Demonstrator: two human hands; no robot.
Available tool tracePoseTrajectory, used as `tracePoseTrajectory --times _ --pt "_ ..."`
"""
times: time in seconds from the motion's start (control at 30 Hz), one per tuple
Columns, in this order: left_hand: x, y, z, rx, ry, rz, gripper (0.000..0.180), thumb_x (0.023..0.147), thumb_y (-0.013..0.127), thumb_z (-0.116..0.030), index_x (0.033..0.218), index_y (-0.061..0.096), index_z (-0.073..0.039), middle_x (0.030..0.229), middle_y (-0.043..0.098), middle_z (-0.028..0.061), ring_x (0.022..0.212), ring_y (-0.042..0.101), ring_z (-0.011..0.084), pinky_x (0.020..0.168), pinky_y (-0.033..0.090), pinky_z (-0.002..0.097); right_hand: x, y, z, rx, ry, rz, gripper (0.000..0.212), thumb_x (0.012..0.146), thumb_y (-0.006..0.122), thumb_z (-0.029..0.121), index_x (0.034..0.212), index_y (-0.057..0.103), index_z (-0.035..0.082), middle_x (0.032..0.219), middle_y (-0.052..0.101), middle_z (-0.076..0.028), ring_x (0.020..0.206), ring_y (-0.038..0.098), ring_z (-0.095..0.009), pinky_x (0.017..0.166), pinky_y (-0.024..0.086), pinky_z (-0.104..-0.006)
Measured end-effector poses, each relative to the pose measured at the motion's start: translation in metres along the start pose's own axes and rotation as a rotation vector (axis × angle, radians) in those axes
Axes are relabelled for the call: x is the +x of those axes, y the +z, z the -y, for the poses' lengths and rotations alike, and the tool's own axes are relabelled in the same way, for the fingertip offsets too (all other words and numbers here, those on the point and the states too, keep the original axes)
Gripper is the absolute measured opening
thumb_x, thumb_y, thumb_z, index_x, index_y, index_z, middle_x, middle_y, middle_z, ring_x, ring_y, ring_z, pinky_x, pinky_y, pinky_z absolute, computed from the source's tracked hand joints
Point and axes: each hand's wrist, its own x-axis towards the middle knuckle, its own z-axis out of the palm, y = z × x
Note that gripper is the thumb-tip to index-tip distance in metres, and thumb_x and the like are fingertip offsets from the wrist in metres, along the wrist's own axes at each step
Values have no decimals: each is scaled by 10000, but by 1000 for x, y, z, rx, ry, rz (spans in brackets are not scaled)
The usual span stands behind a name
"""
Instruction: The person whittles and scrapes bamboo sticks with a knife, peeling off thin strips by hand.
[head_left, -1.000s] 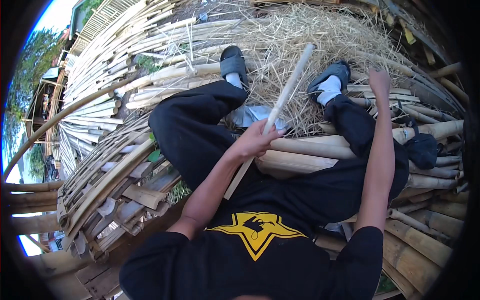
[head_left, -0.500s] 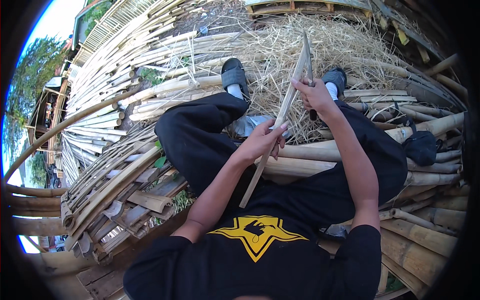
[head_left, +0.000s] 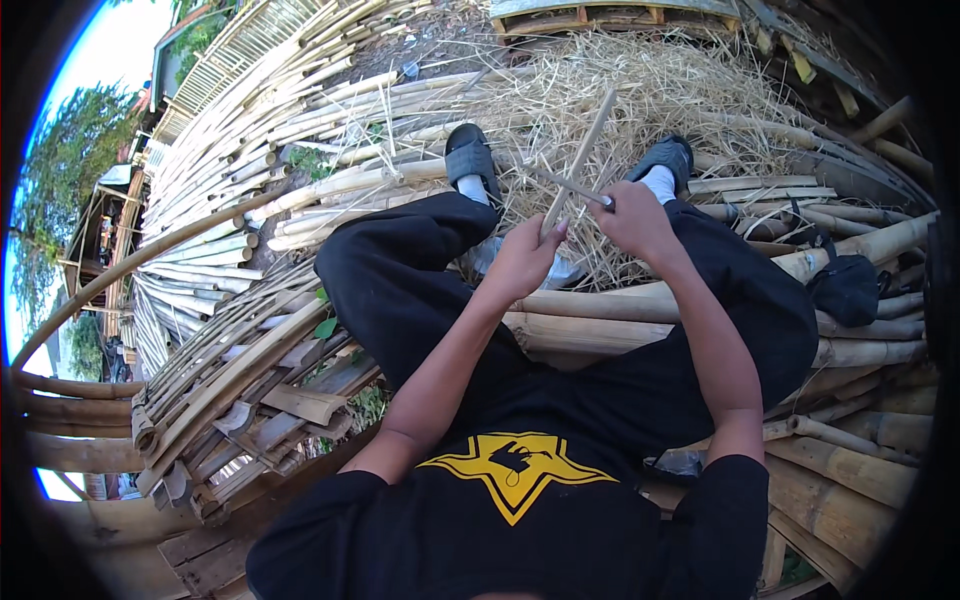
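My left hand is closed around the lower part of a slim bamboo strip, which slants up and to the right, away from me. In my right hand I grip a knife by its handle, mostly hidden in my fist. Its thin blade points left and slightly away from me, crossing the strip just above my left hand. Whether the edge touches the strip, I cannot tell. Both hands are between my knees, over a heap of pale bamboo shavings.
Split bamboo pieces are stacked at my left. Long bamboo poles cover the ground ahead. At right, a small black bag rests against thick poles. A wooden pallet stands at the far side. Crumpled plastic lies near my feet.
The knife has swung from pointing away beside the strip to pointing left across it. My left hand has moved slightly away from me, and the strip's near end no longer shows below it.
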Motion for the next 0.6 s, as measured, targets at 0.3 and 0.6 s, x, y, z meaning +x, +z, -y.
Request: tracePoseTrajectory --times 0.3,0.6 --pt "0 -2 -6 196 31 -105 297 937 491 -230 880 570 50 648 557 151 581 507 225 582 417 367 2 27 3 -103 -26 65 293 764 582 258 746 647 -27 781 632 -224 804 624 -372 754 497 -451" --pt "6 -9 18 -60 -106 -25 359 953 484 -301 790 576 5 577 481 49 527 435 123 510 356 329 -10 34 11 46 -234 121 228 752 599 205 721 649 -16 663 582 -240 685 589 -401 652 467 -464"
